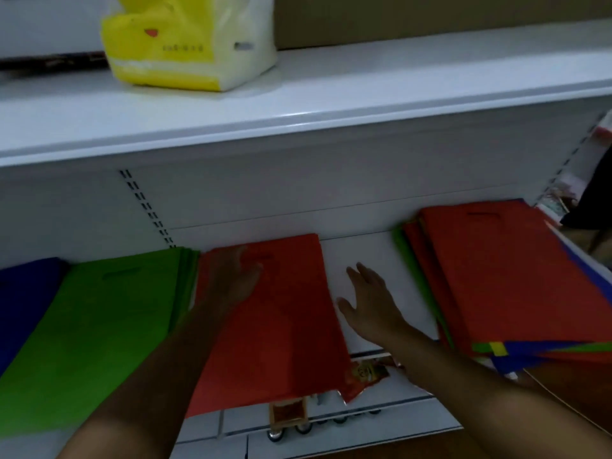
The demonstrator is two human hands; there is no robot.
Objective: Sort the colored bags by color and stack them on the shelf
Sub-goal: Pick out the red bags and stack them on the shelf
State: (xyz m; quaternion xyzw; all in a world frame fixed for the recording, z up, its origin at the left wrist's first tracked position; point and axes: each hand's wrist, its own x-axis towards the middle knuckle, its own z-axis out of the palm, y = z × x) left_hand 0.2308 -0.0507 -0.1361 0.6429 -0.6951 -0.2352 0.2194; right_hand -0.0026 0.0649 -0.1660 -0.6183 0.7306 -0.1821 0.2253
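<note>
On the white shelf (357, 260) lie three sorted piles: blue bags (23, 293) at the far left, green bags (96, 326) beside them, and red bags (281, 319) in the middle. My left hand (235, 279) rests flat on the top of the red pile, fingers spread. My right hand (367, 303) hovers open over the bare shelf just right of the red pile, holding nothing. To the right sits a mixed stack (510, 276) with a red bag on top and green, blue and yellow edges showing underneath.
An upper shelf (298, 104) carries a yellow and white plastic package (185, 41) and a brown cardboard box (414, 18). Small packets and jars (291, 415) sit on the level below the front edge. A dark object (592, 200) stands at the far right.
</note>
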